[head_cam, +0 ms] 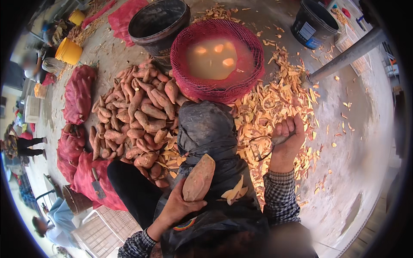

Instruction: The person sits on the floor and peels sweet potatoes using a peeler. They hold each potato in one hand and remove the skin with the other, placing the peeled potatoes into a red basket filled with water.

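My left hand (176, 206) grips a large sweet potato (199, 179) from below, over my lap. Its reddish skin is on, and a pale cut patch shows at the upper tip. My right hand (288, 140) is closed around the handle of a peeler (263, 146), whose looped metal head points left, apart from the sweet potato. Beneath that hand spreads a heap of peelings (258, 113). A few peel strips (235, 193) lie on the black apron (206, 129) covering my leg. To the left is a large pile of unpeeled sweet potatoes (145, 109).
Ahead stands a tub draped in red netting (184, 64), with several peeled pieces in cloudy water. Black buckets (155, 42) stand beyond. Full red mesh sacks (79, 93) and a cleaver (98, 187) lie left, near a plastic crate (103, 229). A metal pole (348, 54) rises at right. Other people are far left.
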Tool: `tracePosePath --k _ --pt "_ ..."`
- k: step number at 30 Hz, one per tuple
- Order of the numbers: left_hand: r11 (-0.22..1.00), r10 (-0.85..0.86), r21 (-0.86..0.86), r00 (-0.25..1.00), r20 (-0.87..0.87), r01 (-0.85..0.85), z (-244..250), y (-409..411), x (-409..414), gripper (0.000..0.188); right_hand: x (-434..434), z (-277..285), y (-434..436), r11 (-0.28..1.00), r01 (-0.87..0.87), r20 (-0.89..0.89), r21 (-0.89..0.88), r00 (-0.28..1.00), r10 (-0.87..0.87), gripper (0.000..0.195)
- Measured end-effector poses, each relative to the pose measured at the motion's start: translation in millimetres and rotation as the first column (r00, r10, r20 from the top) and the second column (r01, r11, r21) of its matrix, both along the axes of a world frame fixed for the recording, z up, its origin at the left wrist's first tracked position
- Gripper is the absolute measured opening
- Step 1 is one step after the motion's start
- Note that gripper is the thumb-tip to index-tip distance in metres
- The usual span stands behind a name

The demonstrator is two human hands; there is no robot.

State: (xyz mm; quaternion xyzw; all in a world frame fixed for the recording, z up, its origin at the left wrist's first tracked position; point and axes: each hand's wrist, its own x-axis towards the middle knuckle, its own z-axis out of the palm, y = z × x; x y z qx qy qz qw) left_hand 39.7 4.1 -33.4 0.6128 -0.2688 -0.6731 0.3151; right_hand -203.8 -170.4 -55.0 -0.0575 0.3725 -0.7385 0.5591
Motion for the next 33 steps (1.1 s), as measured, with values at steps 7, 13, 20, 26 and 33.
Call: tracePosePath --k 7,13,20,26,33 --pt "0.996 -0.042 -0.063 0.954 0.296 0.063 -0.3 2.2 -32.7 0.077 95.4 17.0 62.3 0.865 -0.494 -0.06 -0.09 0.869 0.491 0.016" --pt "0.902 -0.178 -0.089 0.552 0.815 0.422 15.4 -9.7 -36.8 0.071 -67.2 -39.6 -14.1 0.95 0.258 -0.245 -0.175 0.923 -0.296 0.014" --pt "0.866 -0.128 -0.092 0.397 0.909 0.491 3.5 -14.3 -50.4 0.075 26.9 -46.7 15.6 0.997 0.044 -0.26 0.071 0.965 -0.024 0.017" --pt "0.982 -0.188 0.09 0.896 0.401 0.166 25.7 -26.5 -34.7 0.079 -13.6 -63.9 32.0 0.984 0.168 -0.208 0.059 0.966 -0.153 0.017" --pt "0.984 0.109 0.145 0.993 -0.055 -0.1 34.8 -21.8 -35.1 0.077 -18.9 -57.9 23.3 0.986 0.105 -0.029 0.127 0.994 -0.102 0.025"
